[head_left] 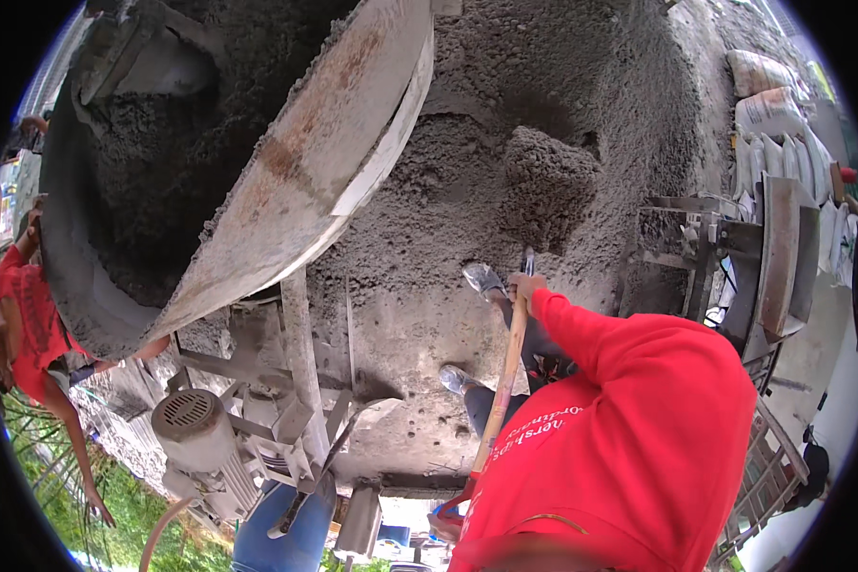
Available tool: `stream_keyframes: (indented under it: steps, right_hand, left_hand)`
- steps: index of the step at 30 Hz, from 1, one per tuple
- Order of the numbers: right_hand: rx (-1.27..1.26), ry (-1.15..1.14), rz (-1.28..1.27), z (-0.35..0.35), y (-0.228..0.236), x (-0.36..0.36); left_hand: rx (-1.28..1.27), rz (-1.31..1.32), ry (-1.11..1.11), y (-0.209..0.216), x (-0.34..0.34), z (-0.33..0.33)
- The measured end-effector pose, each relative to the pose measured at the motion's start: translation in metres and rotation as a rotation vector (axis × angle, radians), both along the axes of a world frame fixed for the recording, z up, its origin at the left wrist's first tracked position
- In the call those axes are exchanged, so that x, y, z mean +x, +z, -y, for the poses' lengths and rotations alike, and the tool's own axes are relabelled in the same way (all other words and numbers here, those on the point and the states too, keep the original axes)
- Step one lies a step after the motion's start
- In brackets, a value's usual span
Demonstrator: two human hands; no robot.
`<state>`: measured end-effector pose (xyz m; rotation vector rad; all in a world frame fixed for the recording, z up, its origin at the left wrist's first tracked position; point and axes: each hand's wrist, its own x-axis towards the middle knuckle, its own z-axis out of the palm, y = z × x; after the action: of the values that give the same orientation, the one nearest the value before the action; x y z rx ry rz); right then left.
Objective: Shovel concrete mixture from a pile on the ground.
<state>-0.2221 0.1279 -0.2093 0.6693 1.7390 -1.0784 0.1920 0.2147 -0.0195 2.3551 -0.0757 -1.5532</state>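
Observation:
My right hand (524, 285) is wrapped round the lower wooden shaft of a shovel (505, 381), just behind its metal socket. Partly hidden by my red sleeve, my left hand (444, 527) closes on the shovel's red grip at the lower edge. A lump of wet grey mortar (548, 176) covers the blade, so its metal hardly shows. Around it spreads a bed of the same wet mortar (639, 105). At the upper left, the tilted mixer drum (286, 172) has a crusted rim and more mortar inside.
Left of the drum, another person in red (33, 315) has one hand at its rim. A motor (193, 419), steel legs (300, 353) and a blue barrel (281, 534) stand at lower left. A steel frame (705, 257) and stacked sacks (772, 114) are at right. My shoes (483, 278) touch the mortar's edge.

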Motion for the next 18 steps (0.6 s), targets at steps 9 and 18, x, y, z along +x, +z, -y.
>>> stream_keyframes:
  steps: [9, 18]
  right_hand:
    - [0.05, -0.065, -0.598, 0.015, 0.145, -0.282]
    - [0.27, 0.059, -1.148, -0.068, 0.177, -0.254]
  left_hand:
    - [0.288, -0.727, -0.273, -0.036, -0.125, 0.13]
    - [0.275, -1.03, -0.731, -0.052, -0.116, 0.094]
